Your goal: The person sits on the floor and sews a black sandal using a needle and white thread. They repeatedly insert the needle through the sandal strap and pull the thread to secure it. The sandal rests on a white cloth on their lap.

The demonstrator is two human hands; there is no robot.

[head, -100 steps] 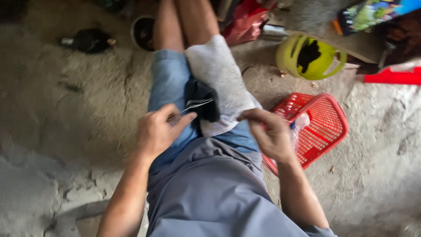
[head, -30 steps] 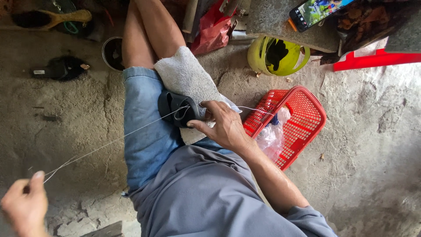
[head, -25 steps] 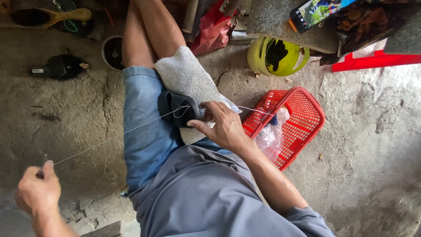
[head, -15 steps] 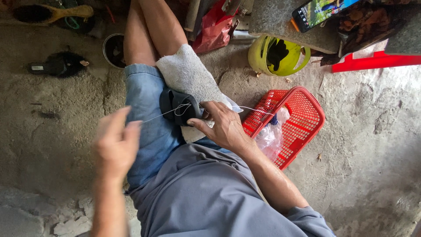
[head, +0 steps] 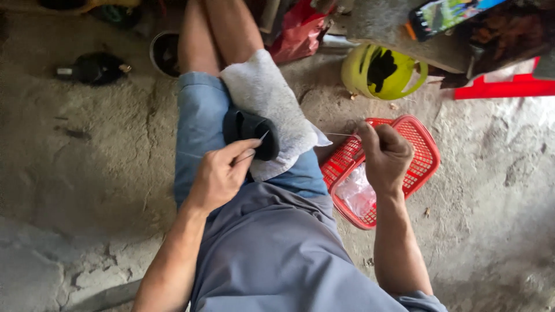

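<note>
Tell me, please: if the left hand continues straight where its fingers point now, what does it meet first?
Probably the black piece on the white cloth; the left hand points its needle tip there, though depth is unclear.

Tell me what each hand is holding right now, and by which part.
The left hand pinches a thin needle-like tool by its rear end, tip at the black piece on the lap. The right hand grips a thread near its end.

Bare floor [head: 87, 173] lies open leftward; the red basket [head: 419, 144] crowds the right hand [head: 384, 156].
</note>
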